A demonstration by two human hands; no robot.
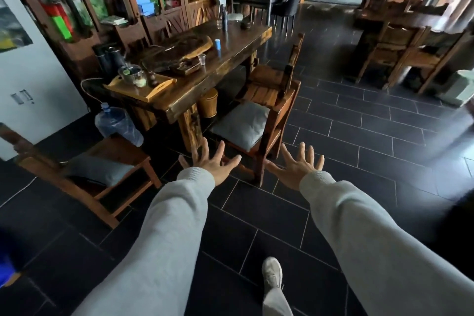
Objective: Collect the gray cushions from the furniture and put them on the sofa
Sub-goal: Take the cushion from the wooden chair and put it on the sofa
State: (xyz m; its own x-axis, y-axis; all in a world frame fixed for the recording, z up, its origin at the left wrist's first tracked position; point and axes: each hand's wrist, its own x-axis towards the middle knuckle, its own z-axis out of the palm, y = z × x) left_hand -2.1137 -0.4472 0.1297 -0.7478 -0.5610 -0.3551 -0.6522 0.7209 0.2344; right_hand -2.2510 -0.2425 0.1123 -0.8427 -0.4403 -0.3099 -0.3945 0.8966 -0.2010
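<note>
One gray cushion (pixel 242 123) lies flat on the seat of a wooden chair (pixel 280 102) beside the long table. A second gray cushion (pixel 100 170) rests on another wooden chair (pixel 84 187) at the left. My left hand (pixel 209 160) is stretched forward with fingers spread, just short of the nearer chair's front edge and holding nothing. My right hand (pixel 297 165) is also spread wide and empty, over the floor to the right of that chair. No sofa is in sight.
A long wooden table (pixel 230 59) carries a tea tray, glasses and a kettle. A water jug (pixel 118 123) and a wicker bin (pixel 208 105) stand by its end. Shelving lines the left wall. More tables and chairs (pixel 400 54) sit at the right. Dark tile floor (pixel 359 136) spreads between.
</note>
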